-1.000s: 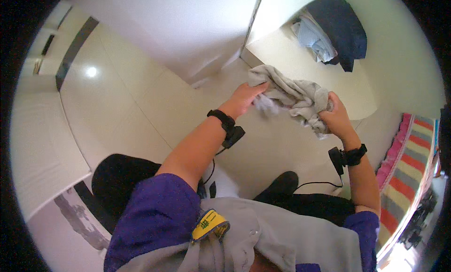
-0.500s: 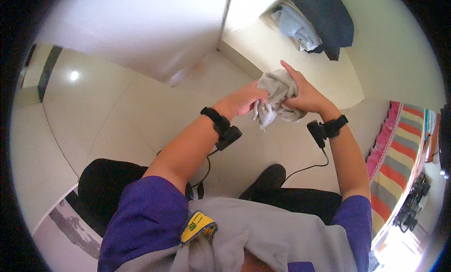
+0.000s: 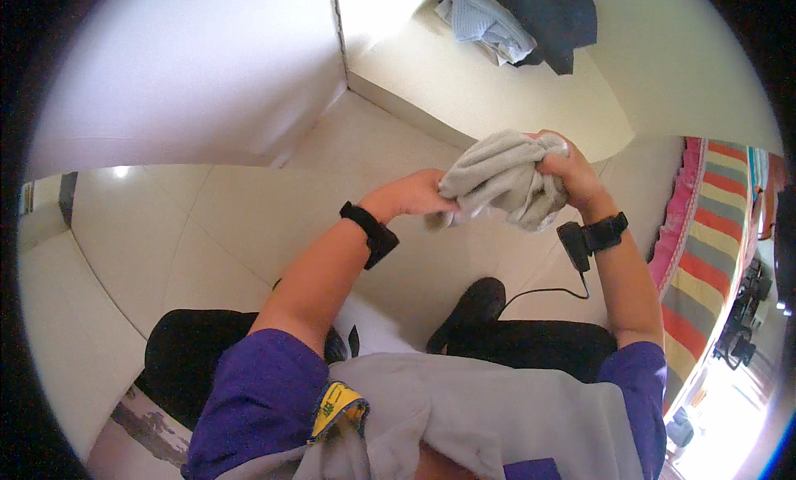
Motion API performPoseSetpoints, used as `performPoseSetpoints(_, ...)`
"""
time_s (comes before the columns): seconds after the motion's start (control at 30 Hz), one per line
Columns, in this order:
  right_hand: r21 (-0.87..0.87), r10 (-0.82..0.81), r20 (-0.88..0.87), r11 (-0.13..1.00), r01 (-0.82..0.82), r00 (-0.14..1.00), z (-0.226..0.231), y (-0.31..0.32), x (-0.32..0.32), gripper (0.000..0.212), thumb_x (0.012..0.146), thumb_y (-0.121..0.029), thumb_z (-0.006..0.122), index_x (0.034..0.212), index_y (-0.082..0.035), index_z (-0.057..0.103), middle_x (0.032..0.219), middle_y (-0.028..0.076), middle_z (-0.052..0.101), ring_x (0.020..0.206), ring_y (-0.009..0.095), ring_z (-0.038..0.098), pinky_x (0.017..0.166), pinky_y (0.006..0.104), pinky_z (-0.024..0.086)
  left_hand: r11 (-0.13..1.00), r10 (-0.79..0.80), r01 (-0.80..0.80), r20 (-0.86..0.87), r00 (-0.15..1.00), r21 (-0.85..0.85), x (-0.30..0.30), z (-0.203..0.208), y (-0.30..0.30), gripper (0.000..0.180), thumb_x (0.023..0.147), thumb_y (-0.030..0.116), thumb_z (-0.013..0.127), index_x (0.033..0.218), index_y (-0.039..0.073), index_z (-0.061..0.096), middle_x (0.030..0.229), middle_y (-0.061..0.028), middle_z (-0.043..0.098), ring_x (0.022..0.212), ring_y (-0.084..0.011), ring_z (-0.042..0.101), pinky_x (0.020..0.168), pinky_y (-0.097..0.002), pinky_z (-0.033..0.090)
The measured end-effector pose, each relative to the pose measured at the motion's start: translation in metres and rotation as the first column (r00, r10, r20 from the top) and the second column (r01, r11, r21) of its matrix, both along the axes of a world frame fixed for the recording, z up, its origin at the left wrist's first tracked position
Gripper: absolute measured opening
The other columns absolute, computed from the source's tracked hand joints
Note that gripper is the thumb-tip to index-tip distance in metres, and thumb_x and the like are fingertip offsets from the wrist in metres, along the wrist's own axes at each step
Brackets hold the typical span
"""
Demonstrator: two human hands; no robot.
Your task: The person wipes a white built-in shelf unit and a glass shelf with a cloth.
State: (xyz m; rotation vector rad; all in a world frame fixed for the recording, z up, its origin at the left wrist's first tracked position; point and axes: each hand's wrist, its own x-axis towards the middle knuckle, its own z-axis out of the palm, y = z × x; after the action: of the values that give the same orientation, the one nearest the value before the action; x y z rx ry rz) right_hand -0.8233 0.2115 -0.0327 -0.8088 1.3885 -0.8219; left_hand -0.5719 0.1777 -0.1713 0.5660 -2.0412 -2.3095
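L hand [image 3: 424, 195] grips the L end of a bunched gray-beige cloth [image 3: 507, 175], fingers curled in & pinching it. R hand [image 3: 574, 167] is closed on the R end, fabric gathered in its fingers. Cloth is up in the air btwn both hands, above the tile floor [image 3: 224, 206]; in this view it overlaps the front edge of the pale ledge [image 3: 448, 90], can't tell how far off it is. Folds run along its top, a loose bit hangs low nr the L hand.

Toward the ledge's far edge, well apart from its front L corner: folded lt-blue garment [image 3: 491, 24] w/ a dk garment [image 3: 554, 16] just beside it, on the R.

Far R: striped cover [image 3: 705, 273] in red, yellow & gray w/ pink frill [image 3: 676, 219] along its L edge. Wht panel [image 3: 182, 74] stands upper L.

Blk strap [image 3: 371, 238] on L wrist; blk strap w/ small box [image 3: 595, 235] on R wrist, thin cable [image 3: 549, 291] running down from it. Dk shoe [image 3: 479, 302] on floor below the cloth.
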Motion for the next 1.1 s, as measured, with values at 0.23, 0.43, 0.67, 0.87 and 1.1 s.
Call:
performPoseSetpoints(0.23, 0.009, 0.183, -0.714, 0.968, -0.252, 0.676, -0.013, 0.003, -0.036, 0.028, 0.072, -0.012, 0.062, 0.099, -0.007, 0.058, 0.089, 0.009, 0.064, 0.075, 0.021, 0.06, 0.073, 0.033, 0.05, 0.733, 0.514, -0.51, 0.125, 0.848, 0.449, 0.003, -0.016, -0.014, 0.047, 0.087, 0.016, 0.061, 0.132, 0.009, 0.046, 0.117, -0.0085, 0.059, 0.103, -0.0189, 0.057, 0.084, -0.0348, 0.049)
performPoseSetpoints(0.43, -0.072, 0.05, -0.953, 0.921, -0.382, 0.3, -0.029, -0.025, -0.019, 0.045, 0.072, -0.013, 0.065, 0.116, -0.015, 0.057, 0.107, 0.014, 0.061, 0.097, 0.033, 0.057, 0.084, 0.0405, 0.05, 0.229, 0.709, -0.325, 0.071, 0.701, 0.917, -0.022, -0.01, -0.019, 0.048, 0.096, 0.036, 0.048, 0.135, 0.008, 0.043, 0.131, -0.0085, 0.052, 0.115, -0.024, 0.052, 0.099, -0.0432, 0.041)
performPoseSetpoints(0.67, -0.019, 0.082, -0.982, 0.857, -0.515, 0.172, -0.074, -0.004, -0.023, 0.05, 0.073, -0.014, 0.067, 0.122, -0.018, 0.056, 0.129, 0.011, 0.048, 0.119, 0.034, 0.045, 0.097, 0.0422, 0.044, 0.193, 0.597, -0.454, 0.263, 0.758, 0.87, -0.061, -0.01, 0.004, 0.044, 0.1, 0.032, 0.041, 0.133, 0.003, 0.041, 0.129, -0.0109, 0.052, 0.111, -0.0242, 0.054, 0.095, -0.0409, 0.044)
performPoseSetpoints(0.87, 0.028, 0.121, -0.979, 0.877, -0.48, 0.165, -0.077, 0.001, -0.085, 0.049, 0.072, -0.014, 0.067, 0.121, -0.016, 0.058, 0.124, 0.016, 0.051, 0.118, 0.036, 0.045, 0.097, 0.0438, 0.044, 0.593, 0.775, -0.745, -0.036, 0.631, -0.305, -0.077, 0.044, 0.004, 0.037, 0.092, 0.01, 0.052, 0.128, 0.002, 0.046, 0.111, -0.0206, 0.056, 0.096, -0.0342, 0.058, 0.084, -0.0424, 0.047)
performPoseSetpoints(1.1, 0.168, 0.149, -0.986, 0.908, -0.385, -0.08, -0.103, -0.026, -0.073, 0.041, 0.077, -0.011, 0.061, 0.118, -0.008, 0.056, 0.113, 0.02, 0.053, 0.111, 0.037, 0.05, 0.091, 0.0451, 0.046, 0.335, 0.555, -0.393, -0.158, 0.817, -0.856, -0.1, 0.016, -0.027, 0.022, 0.077, 0.003, 0.056, 0.097, 0.006, 0.065, 0.089, -0.0197, 0.054, 0.086, -0.0389, 0.054, 0.074, -0.0442, 0.047)
